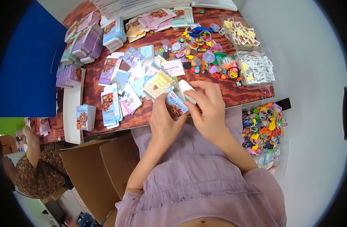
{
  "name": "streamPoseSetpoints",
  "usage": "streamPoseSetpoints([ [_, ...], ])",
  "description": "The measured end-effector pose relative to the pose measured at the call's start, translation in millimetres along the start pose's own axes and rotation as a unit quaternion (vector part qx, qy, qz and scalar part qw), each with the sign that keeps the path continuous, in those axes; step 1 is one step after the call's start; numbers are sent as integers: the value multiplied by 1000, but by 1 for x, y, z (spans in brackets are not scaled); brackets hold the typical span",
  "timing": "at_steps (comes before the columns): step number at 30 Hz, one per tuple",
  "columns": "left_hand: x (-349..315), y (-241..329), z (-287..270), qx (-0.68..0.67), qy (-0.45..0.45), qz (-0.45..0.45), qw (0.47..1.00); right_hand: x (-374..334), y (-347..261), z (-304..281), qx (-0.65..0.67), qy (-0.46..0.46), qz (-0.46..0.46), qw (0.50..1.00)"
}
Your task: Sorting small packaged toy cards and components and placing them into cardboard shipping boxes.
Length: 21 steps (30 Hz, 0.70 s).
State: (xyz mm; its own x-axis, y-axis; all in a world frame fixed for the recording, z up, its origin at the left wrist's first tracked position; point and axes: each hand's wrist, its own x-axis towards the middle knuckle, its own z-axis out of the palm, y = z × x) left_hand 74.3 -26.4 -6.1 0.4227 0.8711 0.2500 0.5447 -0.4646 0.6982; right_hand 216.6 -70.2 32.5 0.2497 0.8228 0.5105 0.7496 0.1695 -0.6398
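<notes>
The red-brown table (pixel 239 95) shows bare room along its front edge at right. Near that edge, the left hand (pixel 164 119) clamps a small blue box (pixel 176 104) between thumb and fingers, the right hand (pixel 209 108) pinching its white upper flap (pixel 185 87)

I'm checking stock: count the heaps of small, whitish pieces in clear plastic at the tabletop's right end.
2. The red-and-white heap is at the far right corner; the mostly white heap is just below it in the picture. No further heap seems hidden.
</notes>
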Motion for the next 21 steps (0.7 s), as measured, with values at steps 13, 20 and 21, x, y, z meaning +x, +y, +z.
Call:
streamPoseSetpoints([
  [13,-17,10,-22,-323,-157,-124,925,-28,9,-3,394,38,248,884],
  [20,-17,-4,-21,-447,-205,-119,863,-48,28,-7,418,-36,266,868],
  [21,-16,-6,-22,-446,-206,-120,863,-50,31,-7,433,-51,264,860],
])
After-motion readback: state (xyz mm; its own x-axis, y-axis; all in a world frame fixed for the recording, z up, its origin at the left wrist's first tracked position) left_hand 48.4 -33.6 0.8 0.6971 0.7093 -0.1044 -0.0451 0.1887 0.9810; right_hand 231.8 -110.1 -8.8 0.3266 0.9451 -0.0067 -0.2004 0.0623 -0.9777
